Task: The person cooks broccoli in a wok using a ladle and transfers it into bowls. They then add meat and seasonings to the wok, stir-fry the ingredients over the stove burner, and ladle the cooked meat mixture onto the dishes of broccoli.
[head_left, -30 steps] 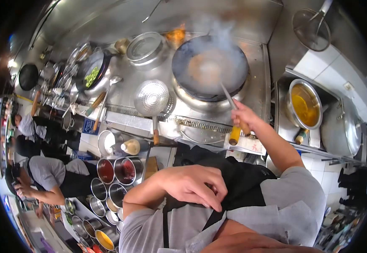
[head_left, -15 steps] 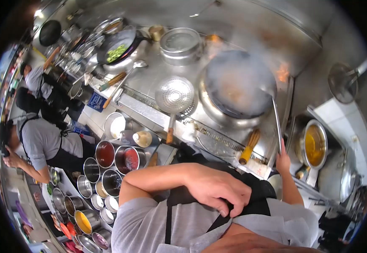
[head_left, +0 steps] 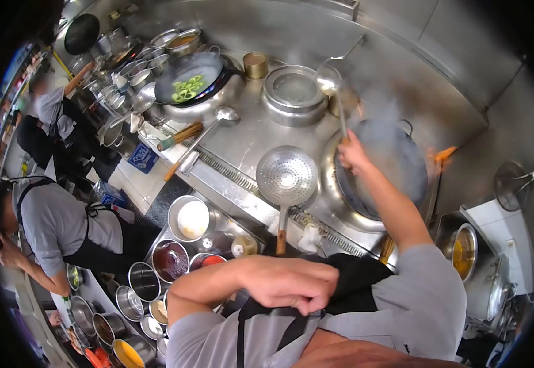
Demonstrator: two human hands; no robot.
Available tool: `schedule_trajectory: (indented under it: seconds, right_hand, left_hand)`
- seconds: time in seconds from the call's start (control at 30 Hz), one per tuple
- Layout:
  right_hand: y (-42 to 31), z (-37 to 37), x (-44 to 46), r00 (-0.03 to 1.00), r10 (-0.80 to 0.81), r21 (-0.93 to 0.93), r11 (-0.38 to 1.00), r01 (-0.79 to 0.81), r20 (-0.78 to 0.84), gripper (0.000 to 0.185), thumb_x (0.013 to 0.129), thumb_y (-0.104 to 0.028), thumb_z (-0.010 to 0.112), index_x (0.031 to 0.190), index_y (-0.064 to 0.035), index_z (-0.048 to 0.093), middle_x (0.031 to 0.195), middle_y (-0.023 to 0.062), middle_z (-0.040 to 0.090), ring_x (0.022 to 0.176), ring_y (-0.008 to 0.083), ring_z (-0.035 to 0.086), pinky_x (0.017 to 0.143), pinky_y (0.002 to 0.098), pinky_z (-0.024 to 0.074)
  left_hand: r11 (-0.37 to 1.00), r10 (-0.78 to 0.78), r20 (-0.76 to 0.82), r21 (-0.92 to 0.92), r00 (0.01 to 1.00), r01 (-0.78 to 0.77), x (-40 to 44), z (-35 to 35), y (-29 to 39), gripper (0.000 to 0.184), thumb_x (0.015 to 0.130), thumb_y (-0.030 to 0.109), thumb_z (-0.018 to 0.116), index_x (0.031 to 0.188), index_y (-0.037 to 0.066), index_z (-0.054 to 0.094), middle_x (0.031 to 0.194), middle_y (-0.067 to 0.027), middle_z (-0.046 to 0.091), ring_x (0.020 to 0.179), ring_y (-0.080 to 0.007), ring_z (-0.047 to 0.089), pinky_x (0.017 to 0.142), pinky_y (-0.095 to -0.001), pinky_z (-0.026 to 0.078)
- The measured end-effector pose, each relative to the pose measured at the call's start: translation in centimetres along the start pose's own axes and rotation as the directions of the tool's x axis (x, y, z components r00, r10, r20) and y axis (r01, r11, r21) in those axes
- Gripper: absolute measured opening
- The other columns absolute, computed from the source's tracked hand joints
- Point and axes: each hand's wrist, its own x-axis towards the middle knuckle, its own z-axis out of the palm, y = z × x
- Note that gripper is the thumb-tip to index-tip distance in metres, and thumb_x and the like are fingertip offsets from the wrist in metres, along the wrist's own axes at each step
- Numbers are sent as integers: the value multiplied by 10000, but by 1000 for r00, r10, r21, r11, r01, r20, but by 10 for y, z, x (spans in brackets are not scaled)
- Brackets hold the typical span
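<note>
My right hand is wrapped round the wooden grip of a ladle. The ladle's bowl hangs beyond the hand, close to a thin metal spout on the back wall. Under my right forearm sits a large dark wok on a steel burner ring, with smoke over it hiding its contents. My left hand is curled at my chest against the black apron; whatever its fingers hold, if anything, is hidden.
A perforated skimmer lies left of the wok. Flames rise at the wok's right. Another wok holds green vegetable pieces. Several metal tubs crowd the lower left. A co-worker stands at left. An oil pot is at right.
My right hand and the ladle have moved from the wok's right side across to its far left, up by the spout. My left hand remains at my chest, more tightly curled. The smoke is thinner.
</note>
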Motion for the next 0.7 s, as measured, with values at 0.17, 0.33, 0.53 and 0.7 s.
schedule_trajectory:
  seconds: [0.17, 0.33, 0.53, 0.7]
  right_hand:
    - [-16, 119, 121, 985, -98, -115, 990, 82, -144, 615, 785, 69, 479, 1387, -36, 413, 672, 84, 463, 502, 185, 465, 401, 337, 362]
    - [-95, 109, 147, 921, 50, 915, 101, -390, 387, 126, 714, 57, 524, 683, -3, 417, 714, 108, 474, 575, 222, 499, 477, 285, 480]
    - [-85, -15, 96, 864, -277, 844, -228, -485, 421, 210, 791, 36, 539, 972, 77, 441, 752, 99, 479, 622, 177, 516, 523, 252, 499]
    - [-29, -98, 9, 873, -38, 533, 778, 332, -487, 532, 809, 70, 543, 1304, -14, 366, 793, 105, 483, 631, 190, 512, 523, 351, 461]
  left_hand:
    - [1000, 12, -43, 15, 999, -12, -17, -16, 63, 103, 861, 15, 646, 885, 38, 549, 916, -120, 517, 786, -307, 529, 595, -380, 432]
    - [969, -161, -117, 172, 980, 180, -41, -29, 82, 325, 887, 227, 710, 1109, 10, 613, 1012, -145, 552, 877, -305, 570, 695, -365, 471]
    - [895, -272, -610, 123, 744, 428, -96, -10, 76, 638, 831, 416, 755, 1240, -45, 590, 1090, -145, 585, 940, -232, 562, 771, -317, 445]
    - [913, -341, -829, -179, 444, 366, -103, 45, 40, 647, 794, 375, 792, 1234, -42, 567, 973, -76, 555, 778, -113, 500, 668, -238, 395]
